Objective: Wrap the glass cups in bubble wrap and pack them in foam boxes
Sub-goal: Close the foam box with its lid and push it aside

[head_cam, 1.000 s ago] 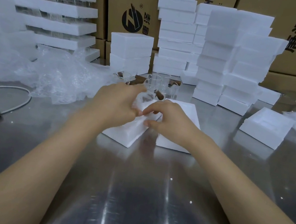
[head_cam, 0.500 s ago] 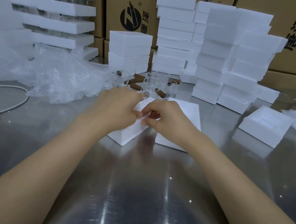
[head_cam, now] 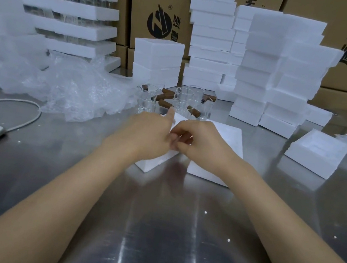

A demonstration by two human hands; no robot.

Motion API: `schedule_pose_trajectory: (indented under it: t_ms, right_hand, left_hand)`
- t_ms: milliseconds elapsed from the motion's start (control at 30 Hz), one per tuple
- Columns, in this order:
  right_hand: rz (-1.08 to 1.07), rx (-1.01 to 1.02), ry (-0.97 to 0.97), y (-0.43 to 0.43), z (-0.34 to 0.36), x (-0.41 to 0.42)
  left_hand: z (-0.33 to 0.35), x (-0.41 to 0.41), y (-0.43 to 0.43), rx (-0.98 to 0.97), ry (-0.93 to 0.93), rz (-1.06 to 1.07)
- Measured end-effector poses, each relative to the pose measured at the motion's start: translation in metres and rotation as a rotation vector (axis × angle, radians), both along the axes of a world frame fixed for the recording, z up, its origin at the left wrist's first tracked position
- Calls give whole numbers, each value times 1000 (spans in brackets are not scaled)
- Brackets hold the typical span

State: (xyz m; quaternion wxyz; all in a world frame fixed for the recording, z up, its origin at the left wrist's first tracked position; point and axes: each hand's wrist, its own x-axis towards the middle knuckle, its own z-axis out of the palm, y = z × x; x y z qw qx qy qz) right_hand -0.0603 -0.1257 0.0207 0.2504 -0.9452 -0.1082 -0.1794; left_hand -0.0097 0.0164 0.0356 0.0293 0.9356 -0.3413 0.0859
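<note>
Scanning from the left of the frame: loose bubble wrap (head_cam: pixel 77 88) is heaped on the steel surface (head_cam: pixel 152 230). It is judged light, limp and clingy, best lifted by a free edge.

Left hand (head_cam: pixel 151 134), centre frame: index finger straight and pointing away, thumb side meeting the other hand. The remaining fingers are hidden, so what it holds cannot be told.

Foam box (head_cam: pixel 156 162) lies tilted under both hands. It is judged light, stiff, crumbly at the corners, and should be held by its outer walls.

Glass cups (head_cam: pixel 181 103) with brown handles stand clustered just behind the hands, unwrapped. They are judged rigid, smooth, slippery and breakable. The body is the safer place to grip, not the handle or the rim.

Small bundle (head_cam: pixel 176 141) between the hands is probably a wrapped cup, though it is mostly hidden.

Right hand (head_cam: pixel 198 142): fingers curled in tight, pinching that bundle over the box.

Flat foam piece (head_cam: pixel 224 137) lies beneath the right wrist, possibly the lid.

Open foam box (head_cam: pixel 317 151) sits apart at the right.
</note>
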Motion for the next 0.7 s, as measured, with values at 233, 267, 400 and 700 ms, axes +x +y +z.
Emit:
schedule_pose_trajectory:
  t_ms: [233, 267, 400, 700]
  right_hand:
    - [-48, 160, 17, -8, 10, -3]
    - [-102, 152, -28, -12, 13, -3]
    - [-438, 30, -18, -41, 17, -5]
    - [-553, 45, 287, -82, 7, 0]
  left_hand:
    - [18, 15, 23, -781, 62, 126]
    - [19, 18, 28, -759, -21, 206]
    - [20, 28, 47, -366, 240, 503]
    - [19, 30, 47, -427, 747, 414]
